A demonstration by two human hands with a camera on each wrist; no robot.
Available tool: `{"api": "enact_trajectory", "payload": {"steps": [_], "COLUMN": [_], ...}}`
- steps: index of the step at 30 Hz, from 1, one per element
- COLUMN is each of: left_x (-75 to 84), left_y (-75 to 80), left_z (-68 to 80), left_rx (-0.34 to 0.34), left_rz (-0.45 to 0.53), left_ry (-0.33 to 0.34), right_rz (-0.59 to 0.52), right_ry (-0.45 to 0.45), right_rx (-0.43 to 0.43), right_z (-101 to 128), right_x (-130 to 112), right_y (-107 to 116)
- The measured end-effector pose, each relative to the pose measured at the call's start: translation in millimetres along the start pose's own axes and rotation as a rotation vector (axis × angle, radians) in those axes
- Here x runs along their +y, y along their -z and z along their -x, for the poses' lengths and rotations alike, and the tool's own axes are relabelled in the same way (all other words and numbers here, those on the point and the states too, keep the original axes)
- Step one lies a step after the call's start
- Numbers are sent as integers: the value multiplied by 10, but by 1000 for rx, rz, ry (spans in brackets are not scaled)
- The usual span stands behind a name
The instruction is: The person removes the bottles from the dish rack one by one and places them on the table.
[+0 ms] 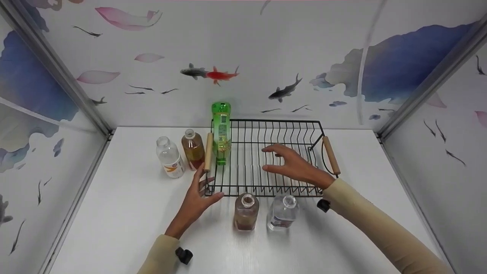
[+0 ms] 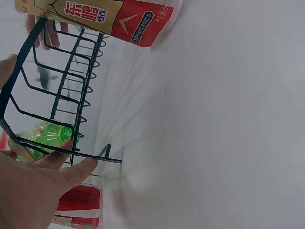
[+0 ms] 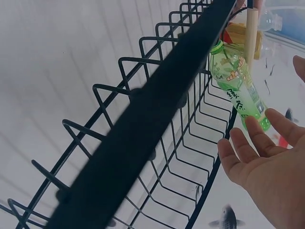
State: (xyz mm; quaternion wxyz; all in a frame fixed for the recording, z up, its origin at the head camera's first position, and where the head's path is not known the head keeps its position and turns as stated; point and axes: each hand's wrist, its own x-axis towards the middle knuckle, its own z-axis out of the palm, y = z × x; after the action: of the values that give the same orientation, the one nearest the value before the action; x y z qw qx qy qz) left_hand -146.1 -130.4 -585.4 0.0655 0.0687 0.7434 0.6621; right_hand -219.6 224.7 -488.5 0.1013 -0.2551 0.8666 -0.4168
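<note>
Two hands hover open-fingered: left hand (image 1: pixel 196 199) touching the wire rack (image 1: pixel 266 192) corner, right hand (image 1: pixel 293 164) inside it. Green bottle (image 1: pixel 221 131) stands in the rack on the white counter (image 1: pixel 114 213), fish-patterned walls (image 1: pixel 323 49) around.

a white worktop (image 1: pixel 114 213) sits boxed in by walls (image 1: pixel 266 45) papered with painted fish, pink petals and blue leaves.

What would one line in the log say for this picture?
left hand: open, touching wire rack corner | right hand: open, over rack | green bottle: upside down in rack
</note>
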Motion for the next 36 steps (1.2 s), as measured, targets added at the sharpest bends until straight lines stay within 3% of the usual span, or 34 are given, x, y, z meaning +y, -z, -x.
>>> {"api": "enact_trajectory", "payload": {"steps": [12, 26, 36], "left_x": [-22, -9, -7], "left_y": [12, -19, -23], "left_z": [11, 14, 1], "left_rx": [15, 3, 15], "left_rz": [-10, 0, -25], "left_ry": [2, 8, 18], "right_rz": [6, -124, -102], "right_ry": [6, -52, -125], "right_rx": [-54, -103, -125], "right_z": [-200, -484, -710], "right_x": [-2, 67, 15], "right_y": [22, 34, -84]}}
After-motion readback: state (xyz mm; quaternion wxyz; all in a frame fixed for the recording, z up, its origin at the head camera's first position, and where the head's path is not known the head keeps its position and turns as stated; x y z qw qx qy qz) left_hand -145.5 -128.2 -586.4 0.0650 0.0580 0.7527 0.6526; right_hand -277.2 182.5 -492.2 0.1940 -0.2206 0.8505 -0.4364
